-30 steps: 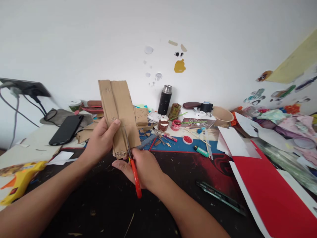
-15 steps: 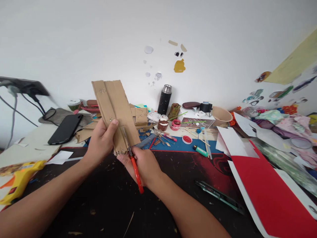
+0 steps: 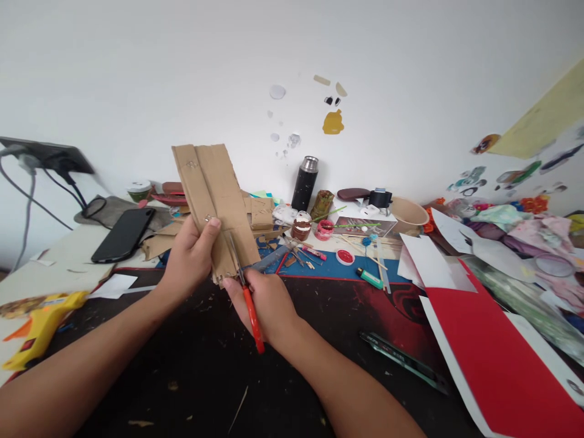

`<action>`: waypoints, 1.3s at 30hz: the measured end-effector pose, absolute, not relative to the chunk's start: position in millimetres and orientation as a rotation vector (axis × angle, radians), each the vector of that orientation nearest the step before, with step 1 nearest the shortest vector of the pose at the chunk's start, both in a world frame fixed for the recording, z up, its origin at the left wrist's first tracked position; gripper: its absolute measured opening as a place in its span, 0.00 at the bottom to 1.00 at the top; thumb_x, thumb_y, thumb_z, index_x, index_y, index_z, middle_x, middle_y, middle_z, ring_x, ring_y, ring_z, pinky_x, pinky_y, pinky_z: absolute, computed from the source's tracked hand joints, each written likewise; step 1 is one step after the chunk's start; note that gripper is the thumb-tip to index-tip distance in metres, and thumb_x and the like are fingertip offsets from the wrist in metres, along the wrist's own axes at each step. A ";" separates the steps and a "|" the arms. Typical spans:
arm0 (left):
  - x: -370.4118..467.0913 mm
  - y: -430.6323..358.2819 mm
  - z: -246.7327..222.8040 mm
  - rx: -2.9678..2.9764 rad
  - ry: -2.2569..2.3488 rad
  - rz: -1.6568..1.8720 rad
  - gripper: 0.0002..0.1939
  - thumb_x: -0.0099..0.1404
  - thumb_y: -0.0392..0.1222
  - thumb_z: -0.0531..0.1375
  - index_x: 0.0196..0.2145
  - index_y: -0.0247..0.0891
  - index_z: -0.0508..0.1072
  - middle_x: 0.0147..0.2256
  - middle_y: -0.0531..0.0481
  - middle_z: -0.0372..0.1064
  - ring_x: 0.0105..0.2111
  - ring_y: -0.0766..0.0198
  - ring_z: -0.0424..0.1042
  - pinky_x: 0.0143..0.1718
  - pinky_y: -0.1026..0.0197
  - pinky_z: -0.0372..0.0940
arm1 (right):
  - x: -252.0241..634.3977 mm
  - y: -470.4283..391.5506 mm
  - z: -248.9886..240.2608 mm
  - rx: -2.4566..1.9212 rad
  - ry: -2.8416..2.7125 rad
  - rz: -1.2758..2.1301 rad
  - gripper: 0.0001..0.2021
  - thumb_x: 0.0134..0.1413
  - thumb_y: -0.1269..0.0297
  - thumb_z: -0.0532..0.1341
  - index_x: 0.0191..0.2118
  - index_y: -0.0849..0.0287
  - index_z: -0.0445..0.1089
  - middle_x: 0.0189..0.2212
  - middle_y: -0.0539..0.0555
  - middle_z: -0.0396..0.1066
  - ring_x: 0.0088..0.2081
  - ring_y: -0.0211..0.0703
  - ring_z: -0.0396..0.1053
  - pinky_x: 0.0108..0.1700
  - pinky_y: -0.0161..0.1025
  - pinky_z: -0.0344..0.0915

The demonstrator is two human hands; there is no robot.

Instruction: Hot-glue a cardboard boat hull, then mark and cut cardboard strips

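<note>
A folded strip of brown cardboard (image 3: 219, 182) is held up, tilted, over the dark mat. My left hand (image 3: 191, 252) grips its left edge, thumb on the front face. My right hand (image 3: 267, 304) is closed round red-handled scissors (image 3: 252, 316) at the cardboard's lower right. One scissor blade shows in front of the cardboard, pointing up. The lower edge of the cardboard is ragged, and my right thumb is beside it.
A yellow glue gun (image 3: 41, 328) and black phone (image 3: 122, 236) lie left. Behind are a black flask (image 3: 305, 184), paint jars and cardboard scraps. A cutter (image 3: 401, 360) and red sheet (image 3: 506, 353) lie right. Scraps dot the dark mat (image 3: 191, 365).
The cardboard and my left hand have shifted slightly right in view. My right thumb has moved up a little against the cardboard's lower edge. Both grips are kept.
</note>
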State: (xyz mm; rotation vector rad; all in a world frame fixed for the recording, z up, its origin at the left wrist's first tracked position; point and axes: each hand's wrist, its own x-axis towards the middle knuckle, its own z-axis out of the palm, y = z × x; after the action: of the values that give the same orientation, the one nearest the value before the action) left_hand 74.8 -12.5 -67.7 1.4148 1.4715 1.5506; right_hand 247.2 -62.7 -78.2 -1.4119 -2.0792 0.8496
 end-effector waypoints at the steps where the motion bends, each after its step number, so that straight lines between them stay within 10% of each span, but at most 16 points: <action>1: 74.9 -12.3 -67.5 1.414 1.466 1.553 0.25 0.71 0.68 0.63 0.48 0.43 0.72 0.49 0.43 0.81 0.52 0.45 0.79 0.52 0.49 0.75 | 247.0 -62.6 -78.5 -1.413 -2.078 0.846 0.21 0.74 0.47 0.66 0.32 0.54 0.68 0.27 0.53 0.77 0.31 0.46 0.76 0.33 0.39 0.57; 20: 74.1 -7.9 -69.7 1.457 1.485 1.570 0.24 0.69 0.67 0.64 0.46 0.44 0.73 0.48 0.45 0.81 0.51 0.45 0.79 0.53 0.48 0.76 | 246.7 -60.2 -86.6 -1.387 -2.087 0.850 0.20 0.76 0.47 0.64 0.34 0.55 0.73 0.26 0.51 0.76 0.31 0.45 0.76 0.35 0.38 0.61; 39: 72.4 -9.7 -60.6 1.317 1.389 1.468 0.24 0.66 0.66 0.69 0.45 0.44 0.74 0.41 0.47 0.81 0.41 0.48 0.80 0.39 0.52 0.78 | 253.2 -58.5 -76.8 -1.319 -2.138 1.019 0.29 0.54 0.36 0.79 0.43 0.55 0.75 0.33 0.53 0.80 0.38 0.52 0.83 0.39 0.40 0.71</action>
State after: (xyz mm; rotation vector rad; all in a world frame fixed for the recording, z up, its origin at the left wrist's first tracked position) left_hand 72.4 -9.7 -60.6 1.3170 1.3889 1.4675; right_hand 253.2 -58.5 -76.8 -1.3193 -2.1383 1.0194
